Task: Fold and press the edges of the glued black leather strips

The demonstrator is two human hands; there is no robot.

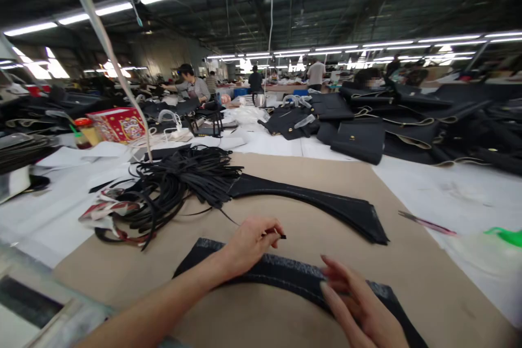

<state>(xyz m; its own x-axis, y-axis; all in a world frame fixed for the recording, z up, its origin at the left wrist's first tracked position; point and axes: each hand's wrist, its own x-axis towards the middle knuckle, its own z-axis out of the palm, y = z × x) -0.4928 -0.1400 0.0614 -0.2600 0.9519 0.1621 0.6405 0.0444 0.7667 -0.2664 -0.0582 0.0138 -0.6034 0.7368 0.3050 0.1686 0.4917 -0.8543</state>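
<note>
My left hand [256,239] pinches a thin black strip [283,237], whose short end pokes out past the fingertips. Below it lies a curved black panel [281,277] with a greyish, rough-looking band along its upper edge. My right hand [354,299] is over the panel's right half, fingers apart and holding nothing; whether the fingertips touch the panel I cannot tell. Farther back lies a stack of similar curved black pieces [314,199]. A heap of narrow black strips [196,174] sits at its left end, with one strip trailing toward my left hand.
Brown board [228,315] covers the white table. Pink-handled snips [428,223] lie at right, near a green object [505,236]. Black bag pieces [362,130] are piled behind. A red box [118,124] and a white hanging cable [122,76] stand at left. People work farther back.
</note>
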